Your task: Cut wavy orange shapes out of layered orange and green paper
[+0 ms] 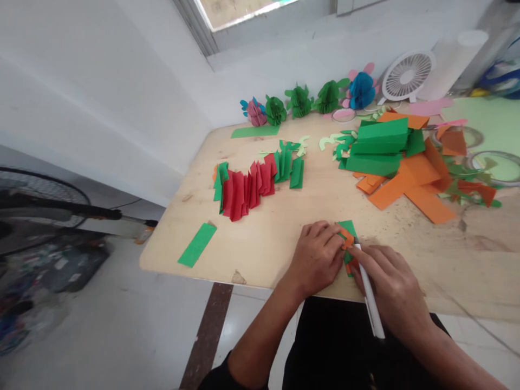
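Dressed in black, with a short sleeve ending near the left elbow, equally black cloth lower down, and bare forearms and hands.

You had five pleated paper figures on the counter, three green, one blue and one pink, plus one white desk fan, one white pen and one pedestal fan.

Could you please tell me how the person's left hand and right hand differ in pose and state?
The right hand grips a slim white pen-like tool, while the left hand has no such tool, its fingertips at the small orange paper.
The left hand lies left of the papers, the right hand to their right.
Both are bare and close to the table's near edge.
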Demonstrator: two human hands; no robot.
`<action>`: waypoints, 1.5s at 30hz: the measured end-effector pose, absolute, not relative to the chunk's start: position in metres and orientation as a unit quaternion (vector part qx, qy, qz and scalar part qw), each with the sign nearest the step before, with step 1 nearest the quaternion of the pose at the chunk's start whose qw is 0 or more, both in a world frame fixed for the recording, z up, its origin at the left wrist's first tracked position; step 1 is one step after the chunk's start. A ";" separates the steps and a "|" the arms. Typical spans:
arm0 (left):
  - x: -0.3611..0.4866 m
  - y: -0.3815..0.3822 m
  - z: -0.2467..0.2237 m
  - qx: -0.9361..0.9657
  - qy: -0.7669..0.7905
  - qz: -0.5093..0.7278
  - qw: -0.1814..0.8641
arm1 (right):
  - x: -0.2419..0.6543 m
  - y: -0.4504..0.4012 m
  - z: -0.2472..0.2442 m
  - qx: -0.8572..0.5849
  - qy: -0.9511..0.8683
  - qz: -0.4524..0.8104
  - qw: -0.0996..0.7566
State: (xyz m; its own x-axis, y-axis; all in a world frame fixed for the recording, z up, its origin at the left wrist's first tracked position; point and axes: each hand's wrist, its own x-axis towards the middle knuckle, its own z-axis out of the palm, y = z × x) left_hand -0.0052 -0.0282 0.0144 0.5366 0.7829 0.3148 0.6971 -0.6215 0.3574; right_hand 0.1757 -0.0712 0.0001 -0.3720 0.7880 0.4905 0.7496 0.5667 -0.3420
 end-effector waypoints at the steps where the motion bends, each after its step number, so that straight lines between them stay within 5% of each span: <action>1: -0.005 -0.028 0.014 0.871 0.426 0.225 0.092 | 0.176 -0.071 0.000 -0.464 -0.828 0.030 0.315; 45: -0.003 -0.032 0.005 0.858 0.415 0.302 0.005 | 0.176 -0.072 0.002 -0.457 -0.836 0.025 0.302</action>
State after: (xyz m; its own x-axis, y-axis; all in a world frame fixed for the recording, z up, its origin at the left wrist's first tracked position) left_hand -0.0026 -0.0321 0.0048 0.4721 0.7157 0.5146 0.7096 -0.6549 0.2599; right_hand 0.1757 -0.0720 0.0022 -0.3998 0.7794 0.4823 0.7498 0.5808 -0.3170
